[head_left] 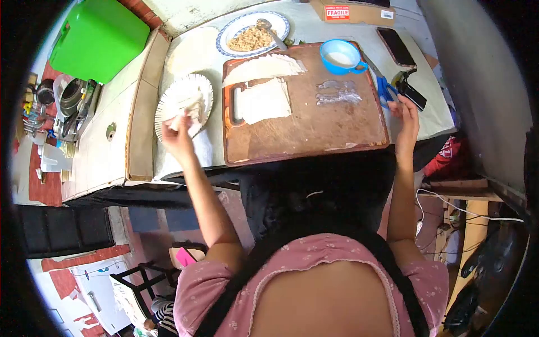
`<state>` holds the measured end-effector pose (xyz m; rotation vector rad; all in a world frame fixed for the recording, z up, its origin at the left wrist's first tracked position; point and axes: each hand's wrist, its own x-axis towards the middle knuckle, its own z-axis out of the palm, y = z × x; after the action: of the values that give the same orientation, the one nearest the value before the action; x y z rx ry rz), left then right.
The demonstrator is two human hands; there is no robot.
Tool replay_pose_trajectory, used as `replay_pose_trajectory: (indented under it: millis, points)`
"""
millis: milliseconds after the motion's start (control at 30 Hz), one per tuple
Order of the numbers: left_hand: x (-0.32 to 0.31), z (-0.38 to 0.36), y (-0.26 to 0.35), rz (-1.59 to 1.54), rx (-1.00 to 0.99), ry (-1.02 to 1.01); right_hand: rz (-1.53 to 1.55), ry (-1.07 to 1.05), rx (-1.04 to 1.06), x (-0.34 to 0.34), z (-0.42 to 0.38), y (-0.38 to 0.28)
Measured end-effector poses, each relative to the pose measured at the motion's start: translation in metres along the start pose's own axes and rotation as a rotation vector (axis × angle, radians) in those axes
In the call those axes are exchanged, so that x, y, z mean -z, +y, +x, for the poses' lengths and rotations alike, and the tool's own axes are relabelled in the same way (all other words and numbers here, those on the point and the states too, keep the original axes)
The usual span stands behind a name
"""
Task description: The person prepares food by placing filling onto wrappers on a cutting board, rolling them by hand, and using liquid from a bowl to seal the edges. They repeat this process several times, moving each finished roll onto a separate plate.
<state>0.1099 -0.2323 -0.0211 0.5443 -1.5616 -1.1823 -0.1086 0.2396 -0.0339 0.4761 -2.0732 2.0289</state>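
My left hand (178,139) is over the front of a white fluted plate (161,106), its fingers pinched together beside pale, folded pieces (195,106) on it. Glare washes out what the fingertips hold, and I cannot tell what it is. My right hand (407,124) is off the board's right edge with fingers loosely curled and apart, close to blue-handled scissors (384,90). Between the hands lies a brown cutting board (314,132). On it are a stack of square white wrappers (266,102), a fan of wrapper strips (261,68), crumpled clear plastic (338,94) and a blue cup (341,67) of whitish liquid.
Behind the board stands a blue-rimmed plate (224,38) of crumbly filling with a spoon (272,33) in it. A phone (396,46), a black object (412,95) and a cardboard box (365,12) are at the right. A green bin (101,39) stands left.
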Motion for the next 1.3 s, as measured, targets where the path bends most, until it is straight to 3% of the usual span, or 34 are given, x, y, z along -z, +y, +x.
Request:
replay_pose_trajectory:
  millis: [33, 133, 233, 367, 467, 600, 667, 767, 867, 967, 1167, 1300]
  points:
    - [0.006, 0.017, 0.006, 0.153, 0.011, 0.059, 0.08, -0.019, 0.009, 0.004, 0.005, 0.016]
    - [0.02, 0.08, -0.014, 0.291, 0.045, -0.053, 0.227, -0.074, -0.14, 0.006, 0.007, 0.009]
    - [0.016, 0.135, -0.038, 0.427, 0.209, -0.296, 0.232, -0.11, -0.157, 0.007, 0.009, 0.008]
    - [0.007, 0.169, -0.07, 0.34, 0.603, -0.538, 0.219, -0.126, -0.185, 0.01, 0.011, 0.011]
    - [0.005, 0.173, -0.059, 0.591, 0.637, -0.588, 0.236, -0.133, -0.183, 0.009, 0.01, 0.008]
    - [0.018, 0.201, -0.086, 0.686, 0.655, -0.704, 0.235, -0.151, -0.189, 0.01, 0.01, 0.005]
    - [0.022, 0.213, -0.101, 0.699, 0.641, -0.773, 0.236, -0.15, -0.191, 0.009, 0.01, 0.004]
    - [0.021, 0.217, -0.111, 0.97, 0.473, -0.75, 0.238, -0.142, -0.196, 0.011, 0.011, 0.007]
    - [0.001, 0.186, -0.053, 1.377, 0.273, -0.605, 0.251, -0.145, -0.211, 0.012, 0.011, 0.009]
    - [-0.012, 0.158, -0.027, 1.498, 0.116, -0.419, 0.253, -0.159, -0.211, 0.013, 0.012, 0.011]
    - [-0.03, 0.127, -0.017, 1.323, -0.213, -0.295, 0.242, -0.136, -0.216, 0.011, 0.012, 0.005]
    - [-0.084, 0.048, 0.046, 0.867, -0.223, -0.581, 0.247, -0.141, -0.207, 0.011, 0.011, 0.007]
